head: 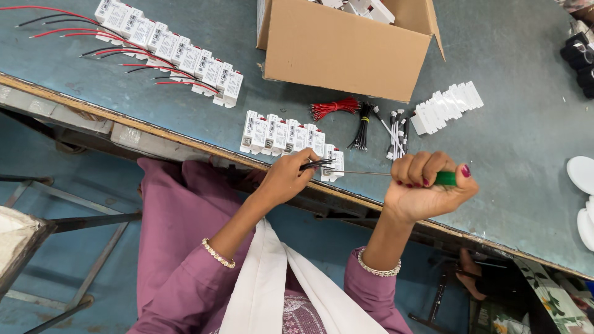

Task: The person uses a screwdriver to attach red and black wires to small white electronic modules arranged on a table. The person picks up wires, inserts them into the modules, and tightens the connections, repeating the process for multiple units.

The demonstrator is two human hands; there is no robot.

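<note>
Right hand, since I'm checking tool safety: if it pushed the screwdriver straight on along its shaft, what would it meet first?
Likely the small white module held by the left hand: the right hand's screwdriver tip already seems to reach it, though depth is unclear.

Left hand [286, 179]: lower centre, pinching black wires [317, 164] at a white module [334, 164].
Right hand [427, 185]: fisted around a green-handled screwdriver [396, 175], its tip touching the module.
Cardboard box [340, 49]: top centre, on the table [520, 136].

A green-handled screwdriver [396, 175] lies level, its thin shaft reaching a white module [334, 164] at the table edge.
</note>
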